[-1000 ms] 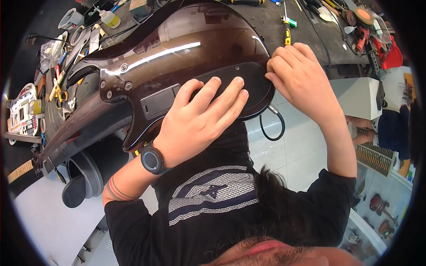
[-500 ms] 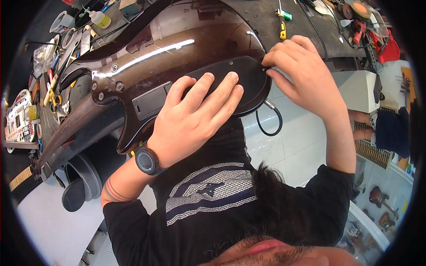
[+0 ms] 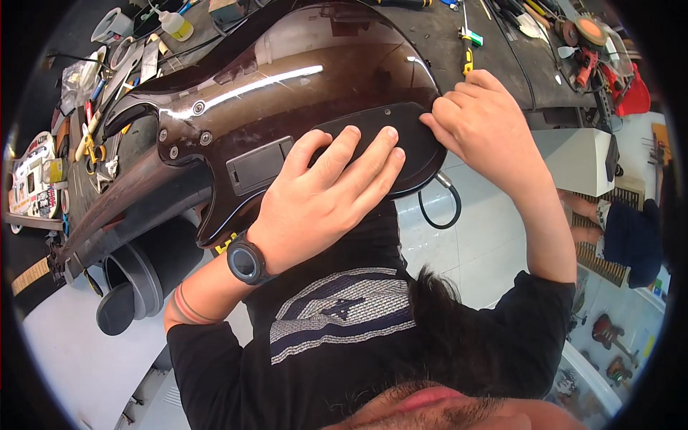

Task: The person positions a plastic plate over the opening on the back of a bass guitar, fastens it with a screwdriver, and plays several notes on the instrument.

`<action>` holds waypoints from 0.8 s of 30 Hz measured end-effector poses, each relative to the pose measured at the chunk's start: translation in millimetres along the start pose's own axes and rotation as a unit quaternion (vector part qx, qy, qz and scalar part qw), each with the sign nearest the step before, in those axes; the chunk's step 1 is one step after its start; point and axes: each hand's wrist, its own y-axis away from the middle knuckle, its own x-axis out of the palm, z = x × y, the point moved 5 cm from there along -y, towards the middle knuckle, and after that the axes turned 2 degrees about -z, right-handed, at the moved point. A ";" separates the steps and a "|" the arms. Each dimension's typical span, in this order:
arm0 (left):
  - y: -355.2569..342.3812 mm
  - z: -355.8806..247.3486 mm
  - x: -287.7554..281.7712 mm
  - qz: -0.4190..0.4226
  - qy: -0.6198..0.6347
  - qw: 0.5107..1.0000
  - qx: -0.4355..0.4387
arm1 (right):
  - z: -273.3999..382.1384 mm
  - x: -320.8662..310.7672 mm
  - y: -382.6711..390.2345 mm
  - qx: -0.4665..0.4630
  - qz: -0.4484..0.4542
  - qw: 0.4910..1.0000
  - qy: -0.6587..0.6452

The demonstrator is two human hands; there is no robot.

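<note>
A glossy dark brown electric guitar body (image 3: pixel 287 93) lies with its back up. Set into that back are a black cover plate (image 3: pixel 419 140) and a smaller rectangular black lid (image 3: pixel 252 169). My left hand (image 3: pixel 322 183) rests on the cover plate with its fingers stretched out and apart. At the body's right end my right hand (image 3: pixel 484 122) is closed, its fingers curled and its fingertips against the plate's far right edge. Whatever those fingertips hold is hidden. A black cable (image 3: pixel 457 211) with a metal plug comes out of the body's near side.
Beyond the guitar on the dark workbench (image 3: pixel 423 43) lies a yellow-handled screwdriver (image 3: pixel 468 57). Tools clutter the left, near a small bottle (image 3: pixel 175 26). A power tool (image 3: pixel 586 61) and a red cap (image 3: pixel 631 93) are at far right. A grey bin (image 3: pixel 132 283) stands below left.
The guitar and bench appear slightly farther right and lower. My right fingers have curled in more, and the small metal piece seen at their tips is now hidden. My left hand stays on the plate.
</note>
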 end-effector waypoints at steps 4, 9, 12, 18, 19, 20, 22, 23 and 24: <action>-1.7 -0.4 -0.6 0.003 0.000 1.000 0.007 | -45.3 4.7 -9.9 0.118 -0.086 0.988 -0.053; 1.1 0.2 -1.5 -0.001 0.005 1.000 0.009 | -122.4 71.0 -35.2 0.269 -0.083 0.959 0.024; 3.6 -0.1 -1.3 0.002 0.017 1.000 0.007 | -126.1 86.4 -39.2 0.248 -0.064 0.963 0.079; 8.2 -2.9 0.5 -0.036 0.021 0.999 -0.005 | -126.4 94.4 -37.5 0.235 -0.069 0.966 0.084; 10.5 -2.6 1.3 -0.053 0.036 0.998 -0.015 | -126.9 94.8 -36.4 0.233 -0.069 0.966 0.084; 12.1 -2.1 1.5 -0.070 0.051 0.996 -0.025 | -125.7 92.7 -35.1 0.218 -0.084 0.968 0.089; 13.9 -2.0 1.9 -0.080 0.054 0.995 -0.027 | -120.0 85.8 -34.5 0.201 -0.098 0.970 0.092; 14.3 -2.3 1.0 -0.091 0.057 0.994 -0.028 | -119.1 76.8 -31.0 0.210 -0.138 0.967 0.039; 15.0 -2.0 1.4 -0.091 0.055 0.994 -0.031 | -114.5 66.5 -30.0 0.215 -0.178 0.960 -0.015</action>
